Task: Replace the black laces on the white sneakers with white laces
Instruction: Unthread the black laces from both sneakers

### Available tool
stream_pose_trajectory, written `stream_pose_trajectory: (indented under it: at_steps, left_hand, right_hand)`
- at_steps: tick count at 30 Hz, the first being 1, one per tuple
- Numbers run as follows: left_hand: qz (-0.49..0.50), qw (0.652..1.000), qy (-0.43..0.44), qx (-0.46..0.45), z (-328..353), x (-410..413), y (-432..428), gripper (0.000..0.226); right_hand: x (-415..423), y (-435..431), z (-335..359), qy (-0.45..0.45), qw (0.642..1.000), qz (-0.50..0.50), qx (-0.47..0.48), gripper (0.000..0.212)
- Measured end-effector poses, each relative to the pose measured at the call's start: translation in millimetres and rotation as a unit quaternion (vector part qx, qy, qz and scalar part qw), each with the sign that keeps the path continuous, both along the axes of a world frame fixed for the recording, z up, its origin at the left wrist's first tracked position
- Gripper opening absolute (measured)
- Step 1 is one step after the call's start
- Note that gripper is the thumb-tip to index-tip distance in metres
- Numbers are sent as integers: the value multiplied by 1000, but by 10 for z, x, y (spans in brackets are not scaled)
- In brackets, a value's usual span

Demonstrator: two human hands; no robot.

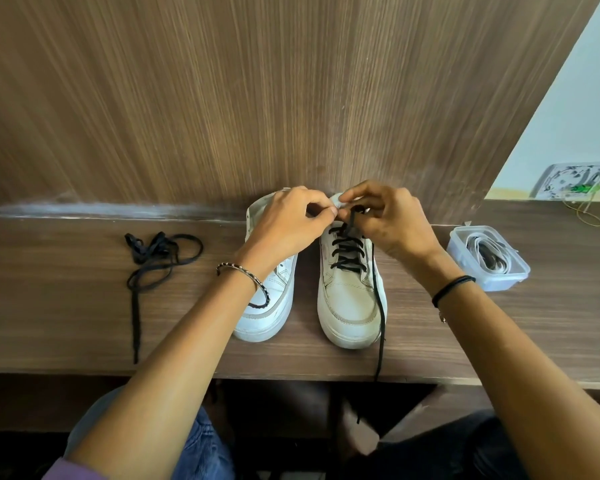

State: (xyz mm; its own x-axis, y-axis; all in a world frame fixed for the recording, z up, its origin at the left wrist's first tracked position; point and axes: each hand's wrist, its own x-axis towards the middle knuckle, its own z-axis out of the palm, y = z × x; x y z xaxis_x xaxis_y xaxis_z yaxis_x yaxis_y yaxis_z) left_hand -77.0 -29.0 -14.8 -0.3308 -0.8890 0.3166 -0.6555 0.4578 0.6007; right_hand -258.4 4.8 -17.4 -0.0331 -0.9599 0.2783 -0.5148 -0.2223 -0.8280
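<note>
right hand (392, 220) pinches black woven lace (347, 252) at top eyelets of white leather sneaker (347, 306); left hand (288, 223) pinches tongue (336, 201). Lace axis 12–6, pull-out likely toward 12.

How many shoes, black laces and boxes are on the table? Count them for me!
White sneakers: 2, the left sneaker and the right sneaker
Black laces: 2, the loose lace and the threaded lace
Clear box: 1, with white laces inside, too bundled to count
Total: 5
</note>
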Motion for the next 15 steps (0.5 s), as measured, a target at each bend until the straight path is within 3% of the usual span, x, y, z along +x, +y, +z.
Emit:
stream_pose_trajectory:
  at_steps: [3, 5, 7, 9, 13, 15]
  left_hand:
    - [6, 1000, 2, 4, -6, -5, 2, 16]
    - [10, 1000, 3, 6, -14, -4, 5, 15]
    - [5, 1000, 12, 12, -16, 0, 8, 15]
    - [-3, 1000, 20, 11, -13, -5, 13, 15]
    - [1, 999, 11, -34, -70, -72, 21, 16]
    - [-9, 996, -20, -84, -113, -132, 32, 16]
  right_hand:
    - [7, -45, -43, -146, 986, -76, -29, 19]
    - [-30, -94, -10, -268, 950, -150, -54, 18]
    - [-125, -124, 34, -328, 922, -199, -58, 18]
    - [-219, -106, 44, -278, 939, -203, -6, 14]
    - [-289, -70, -27, -90, 981, -140, 102, 7]
    - [-251, -12, 9, -24, 987, -118, 108, 28]
